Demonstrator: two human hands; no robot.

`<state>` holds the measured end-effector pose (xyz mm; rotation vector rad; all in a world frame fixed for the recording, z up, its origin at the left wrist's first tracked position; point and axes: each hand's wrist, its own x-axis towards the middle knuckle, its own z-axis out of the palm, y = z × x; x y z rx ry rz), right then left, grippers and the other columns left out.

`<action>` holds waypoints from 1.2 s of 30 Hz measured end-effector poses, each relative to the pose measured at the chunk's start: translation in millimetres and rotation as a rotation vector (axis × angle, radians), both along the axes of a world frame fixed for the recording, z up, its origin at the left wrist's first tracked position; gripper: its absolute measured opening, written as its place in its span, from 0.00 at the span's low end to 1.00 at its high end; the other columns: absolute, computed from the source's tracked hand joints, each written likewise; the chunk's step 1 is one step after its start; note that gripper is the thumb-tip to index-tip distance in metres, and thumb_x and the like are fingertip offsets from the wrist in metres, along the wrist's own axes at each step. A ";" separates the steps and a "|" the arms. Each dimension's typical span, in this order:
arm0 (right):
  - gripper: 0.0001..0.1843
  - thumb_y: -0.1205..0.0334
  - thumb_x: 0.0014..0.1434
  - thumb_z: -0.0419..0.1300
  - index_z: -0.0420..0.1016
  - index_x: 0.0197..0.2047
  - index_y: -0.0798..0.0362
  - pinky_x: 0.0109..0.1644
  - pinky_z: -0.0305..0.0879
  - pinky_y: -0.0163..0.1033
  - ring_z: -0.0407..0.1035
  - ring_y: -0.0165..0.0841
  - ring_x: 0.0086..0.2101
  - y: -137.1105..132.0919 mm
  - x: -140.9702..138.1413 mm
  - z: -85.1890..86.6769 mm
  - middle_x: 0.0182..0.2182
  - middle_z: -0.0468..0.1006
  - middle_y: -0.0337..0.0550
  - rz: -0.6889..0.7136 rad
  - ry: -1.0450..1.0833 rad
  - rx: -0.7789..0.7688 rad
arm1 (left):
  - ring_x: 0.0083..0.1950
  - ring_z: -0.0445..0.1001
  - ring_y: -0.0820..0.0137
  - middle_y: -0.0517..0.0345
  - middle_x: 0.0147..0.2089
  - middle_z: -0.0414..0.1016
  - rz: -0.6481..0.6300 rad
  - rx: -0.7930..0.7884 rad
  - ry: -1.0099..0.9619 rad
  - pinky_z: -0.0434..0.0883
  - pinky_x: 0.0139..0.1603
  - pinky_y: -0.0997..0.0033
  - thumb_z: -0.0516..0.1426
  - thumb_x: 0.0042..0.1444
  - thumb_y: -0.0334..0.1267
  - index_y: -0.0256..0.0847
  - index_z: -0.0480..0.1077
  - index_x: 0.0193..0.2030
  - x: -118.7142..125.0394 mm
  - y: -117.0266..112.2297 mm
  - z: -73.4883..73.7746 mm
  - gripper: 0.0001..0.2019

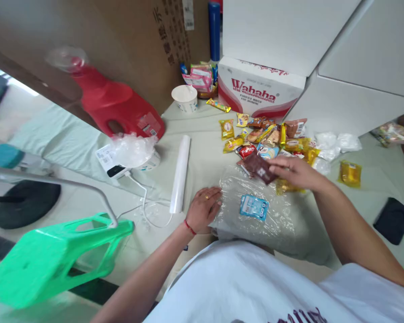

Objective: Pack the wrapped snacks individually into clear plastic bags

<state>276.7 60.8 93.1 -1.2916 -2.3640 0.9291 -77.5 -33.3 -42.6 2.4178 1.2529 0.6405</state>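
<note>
My right hand [294, 170] is closed on one end of a dark brown snack packet [263, 169], holding it over the near side of a pile of wrapped snacks [269, 139]. Below it a clear plastic bag [279, 220] lies flat at the near table edge. A blue packet [254, 207] shows within the bag's outline. At the bag's left edge, my left hand [204, 207] has its fingers and thumb closed on the plastic. A red string circles that wrist.
A white roll [181, 175] lies left of the bag. Behind are a paper cup [185, 98], a Wahaba-lettered carton [259, 87] and a red jug [121, 105]. A green stool [60, 255] stands at left, with a white cable [144, 202] nearby. At right lies a black pouch-like item [393, 220].
</note>
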 end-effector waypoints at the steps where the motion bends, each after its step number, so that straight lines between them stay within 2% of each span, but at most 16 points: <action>1: 0.26 0.44 0.74 0.52 0.80 0.62 0.48 0.50 0.70 0.41 0.76 0.39 0.45 -22.8 0.9 -6.5 0.48 0.83 0.46 0.043 0.041 -0.070 | 0.67 0.74 0.61 0.50 0.65 0.78 0.002 0.000 -0.021 0.68 0.68 0.49 0.51 0.72 0.38 0.44 0.74 0.61 -0.4 1.3 -0.7 0.16; 3: 0.24 0.46 0.75 0.51 0.81 0.61 0.48 0.49 0.70 0.40 0.76 0.37 0.43 -56.0 -2.4 -24.3 0.46 0.83 0.47 0.120 0.063 -0.152 | 0.66 0.75 0.61 0.50 0.64 0.79 -0.005 0.005 -0.053 0.70 0.66 0.48 0.52 0.72 0.37 0.45 0.74 0.60 -1.1 4.1 -3.1 0.16; 5: 0.23 0.51 0.76 0.49 0.82 0.58 0.49 0.50 0.70 0.42 0.75 0.38 0.43 -72.3 -9.2 -43.8 0.43 0.83 0.48 0.156 0.003 -0.148 | 0.65 0.76 0.60 0.50 0.63 0.80 -0.016 0.021 -0.084 0.72 0.65 0.47 0.52 0.71 0.35 0.46 0.74 0.60 -1.7 6.3 -5.2 0.15; 8: 0.19 0.56 0.74 0.52 0.82 0.55 0.52 0.53 0.68 0.47 0.73 0.42 0.46 -78.5 -14.9 -64.2 0.45 0.81 0.53 0.053 -0.152 -0.020 | 0.65 0.75 0.59 0.46 0.62 0.78 0.001 0.102 -0.160 0.74 0.64 0.47 0.52 0.68 0.31 0.44 0.75 0.57 -5.2 4.7 -3.4 0.15; 11: 0.16 0.57 0.72 0.55 0.80 0.53 0.55 0.52 0.68 0.49 0.72 0.44 0.46 -92.5 -7.3 -64.7 0.46 0.78 0.56 -0.104 -0.189 0.134 | 0.70 0.70 0.54 0.44 0.64 0.76 -0.030 0.213 -0.213 0.73 0.66 0.43 0.53 0.64 0.28 0.42 0.74 0.56 -13.1 -7.3 5.8 0.17; 13: 0.15 0.57 0.74 0.53 0.79 0.48 0.54 0.50 0.69 0.48 0.71 0.42 0.42 -117.1 2.2 -58.5 0.41 0.77 0.52 -0.129 -0.150 0.193 | 0.73 0.67 0.52 0.43 0.65 0.75 -0.174 0.234 -0.201 0.73 0.67 0.41 0.54 0.62 0.28 0.43 0.72 0.58 -19.3 -20.0 11.7 0.19; 15: 0.13 0.56 0.73 0.55 0.77 0.46 0.53 0.49 0.69 0.49 0.70 0.40 0.41 -152.6 10.7 -56.4 0.40 0.77 0.50 -0.077 -0.111 0.215 | 0.74 0.65 0.52 0.41 0.68 0.73 -0.371 0.218 -0.147 0.71 0.69 0.41 0.54 0.61 0.29 0.42 0.70 0.59 -24.3 -32.5 12.9 0.19; 18: 0.18 0.54 0.69 0.62 0.74 0.58 0.53 0.57 0.70 0.55 0.70 0.46 0.53 -210.4 16.6 -74.2 0.54 0.77 0.55 0.049 -0.132 0.246 | 0.78 0.60 0.51 0.41 0.71 0.70 -0.538 0.241 0.011 0.65 0.74 0.40 0.56 0.64 0.29 0.43 0.71 0.60 -28.9 -43.0 2.7 0.19; 20: 0.21 0.63 0.70 0.59 0.71 0.65 0.52 0.62 0.68 0.58 0.67 0.47 0.59 -239.6 17.1 -96.2 0.60 0.75 0.55 0.049 -0.179 0.305 | 0.79 0.57 0.52 0.45 0.70 0.71 -0.545 0.286 0.100 0.62 0.76 0.41 0.58 0.65 0.27 0.47 0.71 0.63 -30.5 -43.0 -8.4 0.21; 22: 0.23 0.71 0.70 0.54 0.71 0.66 0.50 0.64 0.69 0.57 0.66 0.45 0.61 -255.2 17.8 -114.7 0.60 0.76 0.54 -0.022 -0.173 0.368 | 0.79 0.57 0.54 0.48 0.69 0.74 -0.530 0.288 0.109 0.61 0.77 0.43 0.58 0.66 0.27 0.50 0.71 0.65 -30.9 -39.7 -17.5 0.23; 25: 0.18 0.67 0.70 0.56 0.74 0.61 0.50 0.63 0.70 0.56 0.68 0.44 0.59 -254.5 21.9 -117.6 0.59 0.76 0.55 -0.068 -0.083 0.324 | 0.78 0.61 0.56 0.48 0.66 0.77 -0.495 0.194 0.019 0.61 0.77 0.44 0.57 0.68 0.33 0.48 0.73 0.64 -29.1 -34.9 -21.0 0.18; 27: 0.14 0.60 0.71 0.60 0.76 0.57 0.49 0.61 0.71 0.54 0.70 0.44 0.57 -242.4 22.8 -103.5 0.58 0.76 0.53 -0.068 -0.029 0.223 | 0.76 0.64 0.57 0.48 0.66 0.77 -0.473 0.129 -0.021 0.62 0.76 0.45 0.55 0.69 0.36 0.47 0.74 0.62 -26.7 -33.4 -17.6 0.17; 29: 0.14 0.56 0.72 0.58 0.77 0.57 0.48 0.58 0.72 0.52 0.71 0.43 0.54 -224.1 17.2 -85.8 0.54 0.78 0.52 -0.171 -0.023 0.188 | 0.73 0.68 0.58 0.48 0.66 0.77 -0.458 0.099 -0.020 0.64 0.75 0.47 0.54 0.70 0.36 0.46 0.75 0.61 -23.7 -33.0 -12.8 0.17; 32: 0.22 0.50 0.72 0.57 0.74 0.63 0.52 0.58 0.69 0.53 0.69 0.46 0.52 -190.1 -7.0 -68.6 0.53 0.78 0.55 -0.375 -0.163 0.220 | 0.72 0.70 0.58 0.46 0.68 0.75 -0.431 0.124 -0.017 0.68 0.72 0.47 0.53 0.69 0.33 0.45 0.75 0.60 -19.3 -33.9 -6.6 0.17; 34: 0.31 0.45 0.68 0.62 0.71 0.67 0.56 0.57 0.67 0.55 0.66 0.51 0.52 -168.4 -27.8 -66.1 0.55 0.76 0.58 -0.405 -0.325 0.173 | 0.74 0.67 0.56 0.45 0.70 0.73 -0.410 0.160 -0.035 0.70 0.70 0.47 0.54 0.68 0.32 0.44 0.75 0.59 -17.4 -35.5 -3.6 0.17; 36: 0.32 0.47 0.66 0.65 0.71 0.66 0.57 0.55 0.65 0.54 0.65 0.53 0.52 -152.6 -44.6 -67.4 0.55 0.76 0.58 -0.385 -0.449 0.109 | 0.76 0.64 0.55 0.44 0.72 0.70 -0.391 0.189 -0.054 0.72 0.68 0.47 0.55 0.67 0.31 0.43 0.75 0.59 -17.6 -37.6 -1.2 0.17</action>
